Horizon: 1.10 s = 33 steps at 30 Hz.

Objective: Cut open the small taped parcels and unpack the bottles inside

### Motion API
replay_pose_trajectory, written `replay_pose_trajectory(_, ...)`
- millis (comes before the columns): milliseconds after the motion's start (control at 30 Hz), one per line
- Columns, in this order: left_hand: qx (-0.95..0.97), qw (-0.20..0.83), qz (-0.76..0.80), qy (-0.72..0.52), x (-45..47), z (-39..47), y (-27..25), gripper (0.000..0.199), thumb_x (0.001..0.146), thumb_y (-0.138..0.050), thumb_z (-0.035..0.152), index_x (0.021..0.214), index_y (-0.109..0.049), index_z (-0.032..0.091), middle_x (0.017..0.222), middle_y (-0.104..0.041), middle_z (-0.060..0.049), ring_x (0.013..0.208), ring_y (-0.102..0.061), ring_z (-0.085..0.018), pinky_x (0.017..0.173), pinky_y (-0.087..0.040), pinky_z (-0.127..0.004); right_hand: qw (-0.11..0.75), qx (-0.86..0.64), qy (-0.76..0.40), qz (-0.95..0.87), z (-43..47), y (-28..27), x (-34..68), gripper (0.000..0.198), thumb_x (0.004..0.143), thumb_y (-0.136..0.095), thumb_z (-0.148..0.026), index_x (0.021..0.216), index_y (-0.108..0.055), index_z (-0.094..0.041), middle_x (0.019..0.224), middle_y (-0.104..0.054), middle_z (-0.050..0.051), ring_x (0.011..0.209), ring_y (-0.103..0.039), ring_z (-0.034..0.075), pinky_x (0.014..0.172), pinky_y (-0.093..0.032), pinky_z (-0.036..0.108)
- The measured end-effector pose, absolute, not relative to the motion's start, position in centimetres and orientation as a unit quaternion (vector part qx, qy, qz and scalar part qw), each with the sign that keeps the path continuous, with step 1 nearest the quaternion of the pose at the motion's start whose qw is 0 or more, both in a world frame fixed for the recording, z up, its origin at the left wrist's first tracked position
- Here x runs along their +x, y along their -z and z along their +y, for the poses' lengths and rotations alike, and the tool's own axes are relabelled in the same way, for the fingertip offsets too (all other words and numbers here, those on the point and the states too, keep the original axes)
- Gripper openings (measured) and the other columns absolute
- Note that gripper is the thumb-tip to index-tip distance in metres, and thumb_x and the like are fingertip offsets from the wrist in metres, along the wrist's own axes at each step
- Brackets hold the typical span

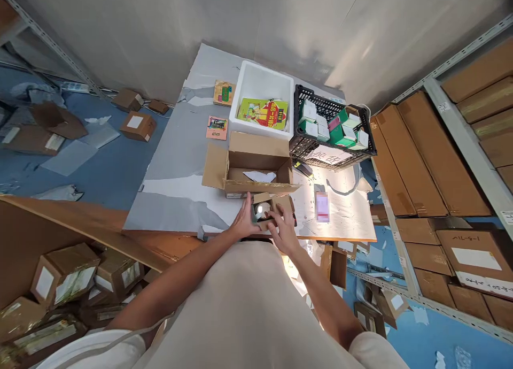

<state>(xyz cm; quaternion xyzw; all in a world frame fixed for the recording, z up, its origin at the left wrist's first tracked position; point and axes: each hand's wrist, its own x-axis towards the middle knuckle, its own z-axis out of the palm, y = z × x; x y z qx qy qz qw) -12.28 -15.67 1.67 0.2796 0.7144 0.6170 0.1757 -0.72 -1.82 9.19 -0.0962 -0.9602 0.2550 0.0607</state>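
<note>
A small cardboard box [285,202] stands with its flaps up at the table's near edge, right in front of my body. Inside it sits a round, shiny, mirror-like object [262,209] whose kind I cannot make out. My left hand [243,223] grips the box's left side, thumb along the edge. From the right, my right hand [285,231] bends its fingers over the opening, fingertips at the shiny object and the near rim. Just beyond is a larger open carton [256,187] with a white paper piece [260,176] in it.
A white foam bin [262,72] holds colourful printed packs [262,113]. Beside it, a black crate [332,152] contains several green-and-white boxes. A phone-like device [321,207] lies at right. Cartons fill the right shelf [412,160] and a bin at lower left.
</note>
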Motion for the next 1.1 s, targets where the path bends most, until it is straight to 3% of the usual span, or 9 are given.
replay_pose_trajectory(100, 0.233, 0.177, 0.719, -0.63, -12.1, -15.1, -2.0, 0.101, 0.053, -0.083, 0.041, 0.139, -0.033, 0.023, 0.135, -0.048, -0.016, 0.125, -0.046, -0.033, 0.106, -0.034, -0.055, 0.169, -0.126, -0.277, -0.937, -1.4, -8.5, 0.5, 0.039, 0.089, -0.045, -0.036, 0.125, -0.053, -0.023, 0.136, -0.04, 0.015, 0.128, -0.04, 0.031, 0.101, -0.037, 0.054)
replay_pose_trajectory(200, 0.221, 0.189, 0.733, -0.615, -12.2, -15.1, -2.4, 0.079, 0.056, -0.081, 0.04, 0.126, -0.048, 0.021, 0.122, -0.058, -0.013, 0.117, -0.052, -0.032, 0.103, -0.037, -0.052, 0.292, -0.261, -0.348, -0.852, -0.3, -7.3, 1.3, 0.052, 0.089, -0.044, -0.043, 0.136, -0.036, -0.023, 0.14, -0.036, 0.017, 0.128, -0.041, 0.03, 0.099, -0.04, 0.055)
replay_pose_trajectory(300, 0.267, 0.185, 0.738, -0.592, -12.7, -15.5, -2.6, 0.062, 0.066, -0.075, 0.042, 0.119, -0.053, 0.021, 0.12, -0.06, -0.011, 0.114, -0.055, -0.029, 0.101, -0.04, -0.049, 0.24, -0.29, -0.508, -0.775, 0.9, -6.3, 0.9, 0.061, 0.091, -0.038, -0.05, 0.143, -0.023, -0.023, 0.141, -0.039, 0.018, 0.124, -0.048, 0.025, 0.096, -0.045, 0.05)
replay_pose_trajectory(400, 0.325, 0.175, 0.729, -0.577, -13.3, -15.9, -2.5, 0.056, 0.068, -0.074, 0.042, 0.116, -0.055, 0.022, 0.126, -0.056, -0.012, 0.12, -0.052, -0.028, 0.103, -0.039, -0.046, 0.155, -0.214, -0.594, -0.76, 1.5, -6.3, -0.5, 0.076, 0.085, -0.047, -0.059, 0.146, -0.021, -0.022, 0.146, -0.036, 0.018, 0.13, -0.044, 0.025, 0.099, -0.044, 0.045)
replay_pose_trajectory(467, 0.342, 0.173, 0.727, -0.569, -13.5, -16.0, -2.4, 0.06, 0.065, -0.076, 0.043, 0.116, -0.054, 0.022, 0.13, -0.053, -0.013, 0.123, -0.049, -0.029, 0.105, -0.038, -0.046, 0.128, -0.169, -0.572, -0.792, 1.3, -6.8, -1.6, 0.077, 0.085, -0.05, -0.058, 0.147, -0.023, -0.023, 0.149, -0.034, 0.016, 0.134, -0.04, 0.025, 0.103, -0.042, 0.044)
replay_pose_trajectory(633, 0.338, 0.172, 0.745, -0.549, -13.5, -16.0, -2.1, 0.085, 0.059, -0.081, 0.043, 0.13, -0.041, 0.019, 0.131, -0.053, -0.015, 0.121, -0.051, -0.03, 0.103, -0.04, -0.046, 0.069, -0.03, -0.38, -0.922, 0.2, -7.7, -3.5, 0.053, 0.095, -0.039, -0.039, 0.145, -0.032, -0.024, 0.15, -0.035, 0.011, 0.141, -0.028, 0.024, 0.113, -0.03, 0.048)
replay_pose_trajectory(833, 0.331, 0.147, 0.777, -0.514, -13.2, -15.8, -1.8, 0.071, 0.061, -0.077, 0.032, 0.123, -0.045, 0.017, 0.121, -0.06, -0.011, 0.111, -0.058, -0.027, 0.094, -0.047, -0.042, -0.027, 0.079, -0.188, -0.979, -0.9, -7.1, -4.5, 0.052, 0.096, -0.036, -0.029, 0.147, -0.031, -0.021, 0.154, -0.027, 0.013, 0.144, -0.017, 0.03, 0.109, -0.03, 0.057)
replay_pose_trajectory(967, 0.33, 0.142, 0.778, -0.515, -13.1, -15.7, -1.6, 0.08, 0.06, -0.077, 0.026, 0.129, -0.038, 0.017, 0.127, -0.056, -0.013, 0.114, -0.057, -0.027, 0.096, -0.047, -0.041, -0.05, 0.085, -0.15, -0.984, -0.7, -7.5, -4.7, 0.054, 0.096, -0.038, -0.033, 0.147, -0.029, -0.021, 0.153, -0.028, 0.014, 0.143, -0.019, 0.032, 0.107, -0.032, 0.057)
replay_pose_trajectory(1100, 0.334, 0.141, 0.783, -0.506, -13.2, -15.7, -1.6, 0.079, 0.061, -0.076, 0.029, 0.13, -0.038, 0.015, 0.128, -0.055, -0.015, 0.115, -0.056, -0.028, 0.097, -0.047, -0.043, -0.039, 0.132, -0.147, -0.98, 0.6, -8.4, -5.4, 0.048, 0.095, -0.04, -0.038, 0.14, -0.042, -0.022, 0.148, -0.034, 0.017, 0.14, -0.023, 0.034, 0.106, -0.033, 0.055)
